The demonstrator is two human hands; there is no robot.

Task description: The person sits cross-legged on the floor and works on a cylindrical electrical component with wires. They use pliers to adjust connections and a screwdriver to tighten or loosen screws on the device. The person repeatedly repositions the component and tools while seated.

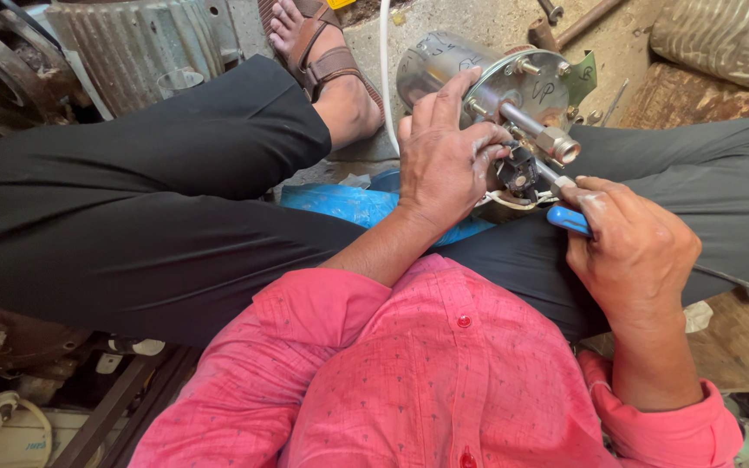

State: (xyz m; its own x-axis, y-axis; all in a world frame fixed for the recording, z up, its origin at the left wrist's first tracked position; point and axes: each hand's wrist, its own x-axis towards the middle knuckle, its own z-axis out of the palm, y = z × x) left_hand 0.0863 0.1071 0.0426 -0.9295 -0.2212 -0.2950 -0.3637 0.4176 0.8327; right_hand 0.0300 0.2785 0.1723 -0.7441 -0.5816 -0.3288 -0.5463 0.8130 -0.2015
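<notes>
Head view, looking down at a seated person, legs crossed in black trousers (158, 208), pink shirt (426, 381).

Left hand (444, 165): fingers curled around the end of a shiny cylindrical metal motor housing (444, 65), steadying it. Firm grip, thumb and fingers wrapped at the end plate.

Right hand (635, 251): closed around a blue-handled screwdriver (568, 218). Handle mostly buried in the fist; the shaft runs up-left to a small black terminal part (520, 173) on the end plate.

Housing location: resting on the lap, above the right knee, over a blue plastic bag (348, 204).

Orientation: long axis runs from upper left (far end) to lower right; the end plate faces the person and slightly right. A threaded hex stud (556, 143) sticks out of that plate toward the camera.

Progress, my read: mid-job on the terminal end. End plate is on, studs and nuts visible on it, white wires (513, 204) hang loose below the black part. The screwdriver tip is at the part; can't tell whether its screw is going in or out. Wires not visibly tidied or covered.

Around: sandalled foot (322, 61) on the concrete floor, a ribbed grey motor casing (132, 43) top left, a white cable (385, 78) running past the housing.
</notes>
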